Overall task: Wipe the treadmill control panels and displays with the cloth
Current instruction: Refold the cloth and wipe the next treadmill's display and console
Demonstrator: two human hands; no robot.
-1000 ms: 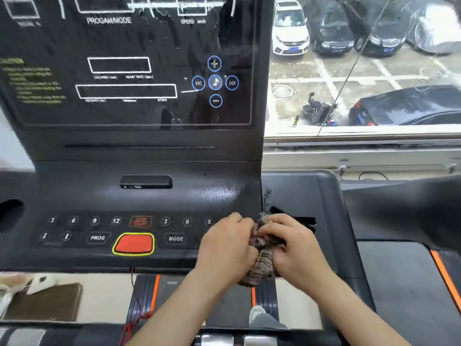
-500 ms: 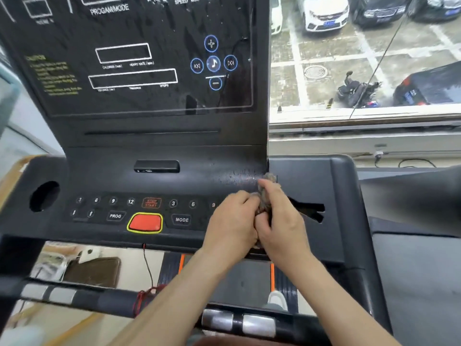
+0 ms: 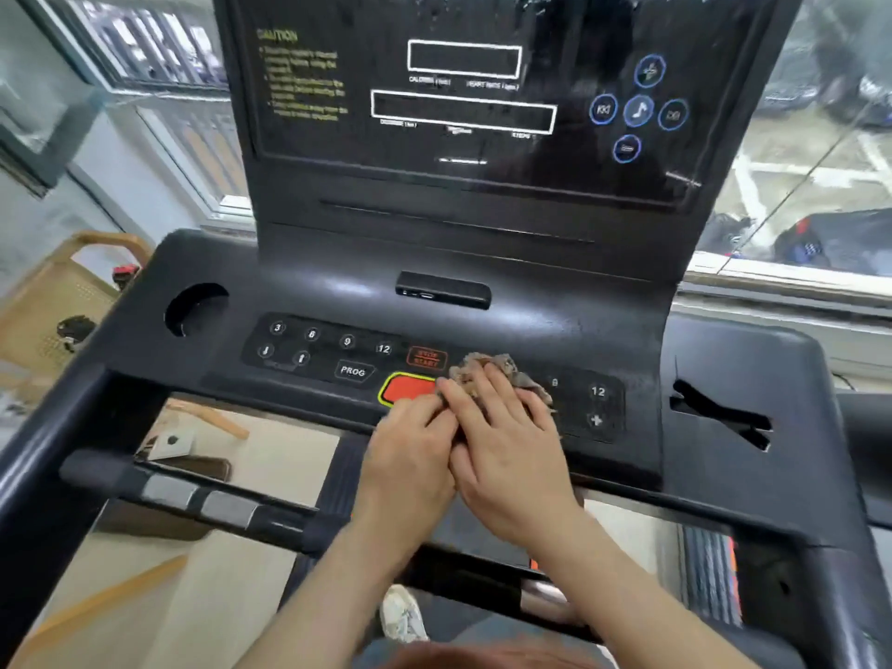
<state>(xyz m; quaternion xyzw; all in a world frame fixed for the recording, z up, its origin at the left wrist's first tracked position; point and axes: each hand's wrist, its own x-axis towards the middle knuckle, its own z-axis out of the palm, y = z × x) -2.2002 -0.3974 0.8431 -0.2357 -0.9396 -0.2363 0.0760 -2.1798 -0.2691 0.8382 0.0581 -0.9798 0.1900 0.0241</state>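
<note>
Cloth (image 3: 487, 368) is lying bunched on the keypad panel (image 3: 318, 352), just right of the red button (image 3: 404, 387) | right hand (image 3: 507, 441) is pressing it with straight fingers; left hand (image 3: 410, 451) is touching its left edge, fingers relaxed | step: wiping keypad | next: likely sweeping across remaining keys, then the far display (image 3: 482, 152)

Treadmill console text, what's actually legible:
Yellow CAUTION on the display (image 3: 482, 99); the keypad (image 3: 338, 352) shows 3, 6, 9, 12, PROG, plus another 12 far right.

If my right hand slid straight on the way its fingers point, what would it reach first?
Probably the STOP/START key: the right hand lies flat on the cloth with fingers aimed up and left, and that key sits just past the cloth's edge.
</note>
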